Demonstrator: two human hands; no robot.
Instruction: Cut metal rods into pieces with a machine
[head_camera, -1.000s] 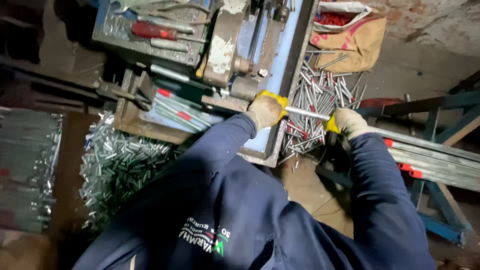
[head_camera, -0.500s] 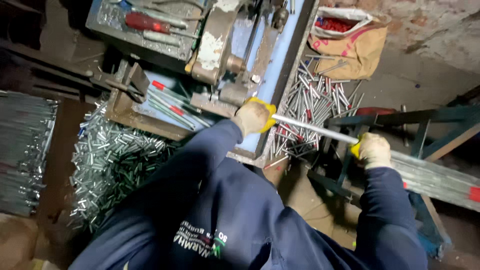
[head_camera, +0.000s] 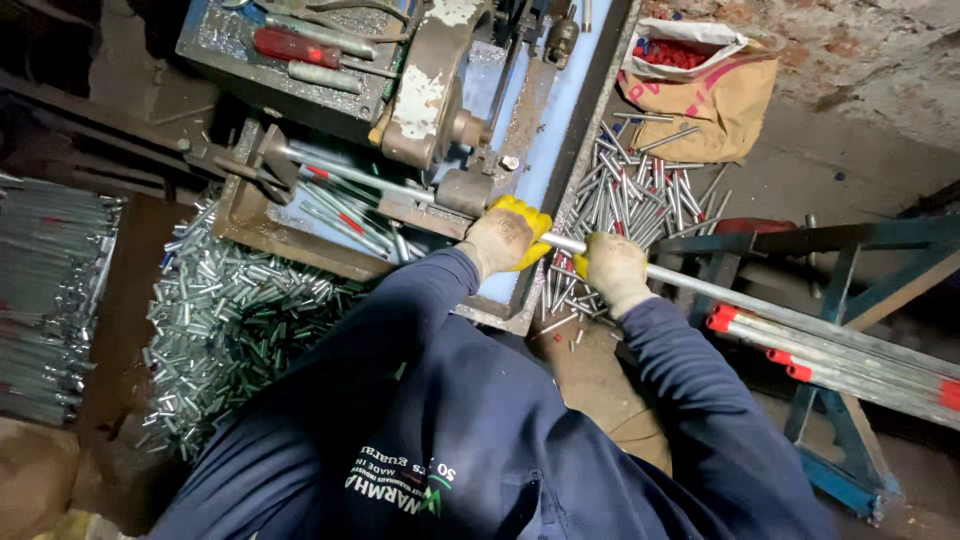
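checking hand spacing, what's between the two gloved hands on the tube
In the head view, only a short bare stretch of the metal tube runs between the left hand and the right hand; cut pieces lie below.

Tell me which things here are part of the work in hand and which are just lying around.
In hand:
left hand
right hand
long metal tube, gripped by both
cutting machine it feeds into

Lying about:
heap of short cut pieces
cut tubes on the floor
brown sack
red-handled screwdriver
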